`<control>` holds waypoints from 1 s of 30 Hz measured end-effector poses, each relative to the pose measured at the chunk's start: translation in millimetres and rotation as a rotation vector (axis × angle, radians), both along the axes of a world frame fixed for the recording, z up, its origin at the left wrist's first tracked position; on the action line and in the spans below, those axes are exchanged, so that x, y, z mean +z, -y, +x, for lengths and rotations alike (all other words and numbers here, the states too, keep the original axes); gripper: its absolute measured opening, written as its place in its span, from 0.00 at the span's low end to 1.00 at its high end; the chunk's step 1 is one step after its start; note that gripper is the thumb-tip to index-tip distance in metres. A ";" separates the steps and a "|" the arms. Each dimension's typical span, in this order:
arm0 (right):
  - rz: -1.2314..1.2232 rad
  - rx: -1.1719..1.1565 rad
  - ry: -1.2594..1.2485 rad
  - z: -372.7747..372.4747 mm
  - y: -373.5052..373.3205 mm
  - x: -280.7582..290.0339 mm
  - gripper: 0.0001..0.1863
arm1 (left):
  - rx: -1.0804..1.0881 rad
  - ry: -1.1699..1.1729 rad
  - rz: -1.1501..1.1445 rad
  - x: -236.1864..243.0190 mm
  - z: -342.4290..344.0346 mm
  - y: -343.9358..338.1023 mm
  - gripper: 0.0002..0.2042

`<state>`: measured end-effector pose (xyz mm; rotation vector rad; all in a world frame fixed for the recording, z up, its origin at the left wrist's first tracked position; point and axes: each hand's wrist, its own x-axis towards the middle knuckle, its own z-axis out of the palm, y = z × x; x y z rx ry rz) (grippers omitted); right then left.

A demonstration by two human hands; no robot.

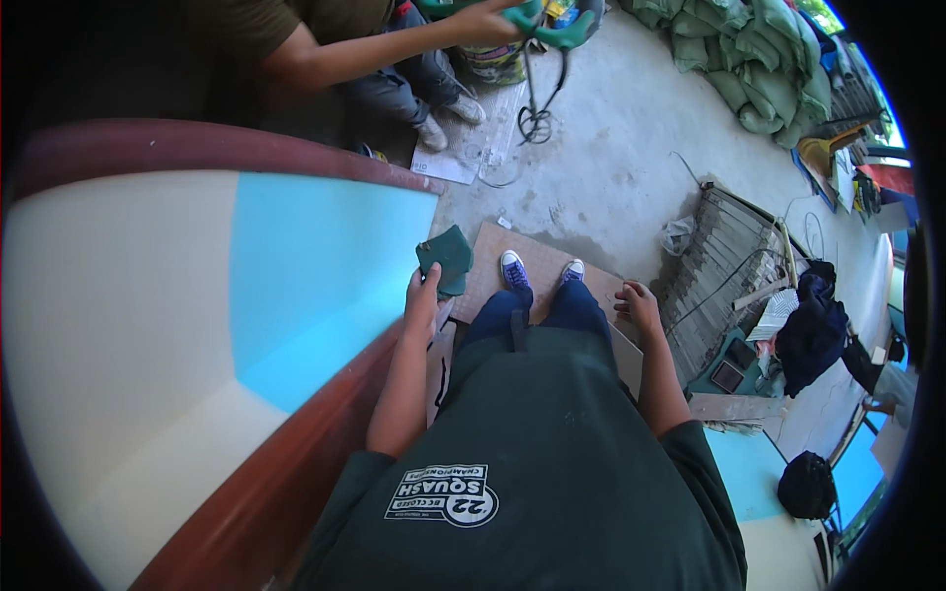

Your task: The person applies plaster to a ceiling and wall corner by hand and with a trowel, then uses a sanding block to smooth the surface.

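My left hand (424,302) grips a small stack of flat, dark green pieces (448,258) with angular corners; their material is unclear. It is beside the end of a large white and light-blue surface (335,256) with a red-brown rim (296,153). My right hand (639,307) hangs over the floor to the right of my legs, its fingers loosely bent and slightly apart. No object shows in it.
My shoes stand on a tan board (493,261). A person's arm (394,54) reaches over a bucket (493,64) at the upper left. Grey slats (719,246) lie to the right, dark cloth (813,325) beyond. Green sacks (754,59) are piled far right.
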<state>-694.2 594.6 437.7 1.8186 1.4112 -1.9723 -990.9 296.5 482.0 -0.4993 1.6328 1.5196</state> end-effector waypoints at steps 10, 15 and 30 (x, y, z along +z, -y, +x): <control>-0.016 -0.205 -0.024 88.4 -40.8 -30.1 0.19 | -0.191 -0.144 -0.185 -31.0 27.2 -34.5 0.27; -0.218 -0.767 -0.218 159.8 -42.2 -5.9 0.25 | -0.439 -0.193 -0.307 -36.1 38.5 -71.1 0.25; 0.029 -1.327 -0.342 200.0 128.6 17.2 0.31 | -1.077 -0.267 -0.121 -64.4 -29.7 -193.4 0.23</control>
